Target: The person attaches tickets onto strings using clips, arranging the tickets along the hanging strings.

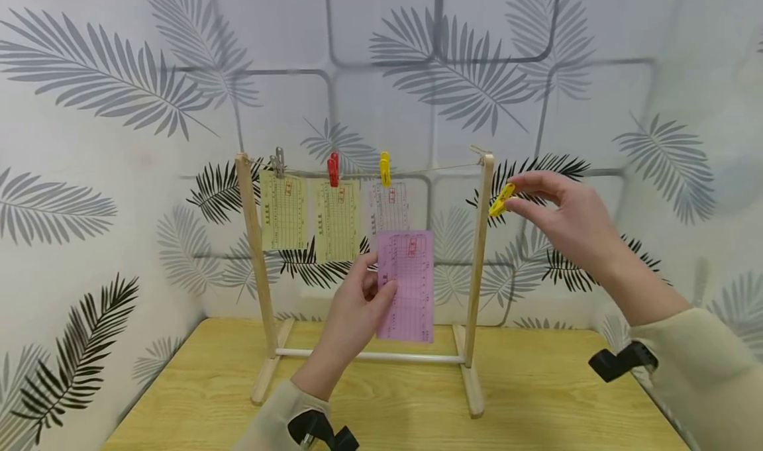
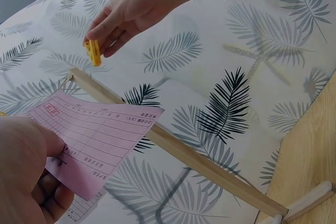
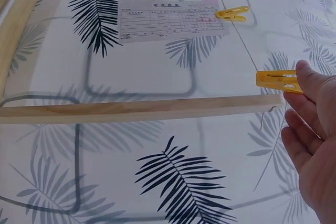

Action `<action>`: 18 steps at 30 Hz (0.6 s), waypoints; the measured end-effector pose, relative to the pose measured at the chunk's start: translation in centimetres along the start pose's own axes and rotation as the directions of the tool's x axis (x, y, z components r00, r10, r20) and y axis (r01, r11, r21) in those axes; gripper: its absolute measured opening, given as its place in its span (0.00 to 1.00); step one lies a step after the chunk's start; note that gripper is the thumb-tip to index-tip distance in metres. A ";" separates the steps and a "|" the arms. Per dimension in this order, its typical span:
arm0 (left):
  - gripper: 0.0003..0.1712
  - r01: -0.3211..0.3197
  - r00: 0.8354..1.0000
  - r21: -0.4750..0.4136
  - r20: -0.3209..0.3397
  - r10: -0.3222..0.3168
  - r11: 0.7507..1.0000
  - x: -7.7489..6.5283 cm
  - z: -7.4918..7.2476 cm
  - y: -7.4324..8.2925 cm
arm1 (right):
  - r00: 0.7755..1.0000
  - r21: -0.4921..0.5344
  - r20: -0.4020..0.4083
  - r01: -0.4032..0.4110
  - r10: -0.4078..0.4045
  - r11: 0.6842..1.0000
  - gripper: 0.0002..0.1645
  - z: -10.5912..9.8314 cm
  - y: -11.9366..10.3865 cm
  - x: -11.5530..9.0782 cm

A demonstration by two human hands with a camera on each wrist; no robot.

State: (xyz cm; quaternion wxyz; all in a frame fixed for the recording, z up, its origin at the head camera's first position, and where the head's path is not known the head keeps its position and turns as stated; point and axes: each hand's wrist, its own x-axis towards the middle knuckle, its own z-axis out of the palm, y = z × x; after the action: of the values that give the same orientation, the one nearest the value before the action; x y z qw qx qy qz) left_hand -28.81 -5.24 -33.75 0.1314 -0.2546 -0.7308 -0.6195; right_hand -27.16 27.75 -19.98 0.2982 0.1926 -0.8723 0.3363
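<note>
A pink printed slip is pinched at its left edge by my left hand, in front of the rack and below the string. My right hand pinches a yellow clothespin between thumb and fingertips, just right of the rack's right post. On the string hang two yellow-green slips and a white slip. A metal clip, a red clothespin and another yellow clothespin hold them. The pink slip partly covers the white one in the head view.
The wooden rack's left post and right post carry the string. A white bar joins the posts low down. The rack stands on a wood-grain table before a leaf-patterned backdrop.
</note>
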 end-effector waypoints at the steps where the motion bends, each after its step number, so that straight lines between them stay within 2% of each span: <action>1: 0.27 -0.004 1.000 0.003 -0.001 0.004 1.000 0.2 0.1 0.0 | 1.000 -0.004 -0.012 0.010 -0.010 1.000 0.22 -0.1 -0.3 0.4; 4: 0.26 -0.016 1.000 0.020 -0.009 0.016 1.000 0.9 0.4 0.1 | 0.999 -0.002 -0.024 0.041 -0.041 0.999 0.22 -0.1 -1.4 1.8; 10: 0.20 -0.035 0.999 0.090 -0.028 0.038 0.995 2.3 1.0 0.2 | 0.997 0.013 0.005 0.074 -0.074 0.997 0.23 0.5 -2.9 4.4; 18: 0.22 0.001 0.999 0.098 -0.049 0.004 0.995 4.1 1.6 0.5 | 0.996 0.009 0.026 0.079 -0.080 0.997 0.23 1.3 -4.2 7.6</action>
State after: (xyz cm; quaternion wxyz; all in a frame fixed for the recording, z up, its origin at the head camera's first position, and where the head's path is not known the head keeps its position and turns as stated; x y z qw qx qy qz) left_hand -31.78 -2.76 -31.62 0.1620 -0.2331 -0.7565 -0.5891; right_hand -31.05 22.87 -13.81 0.2991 0.2328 -0.8665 0.3250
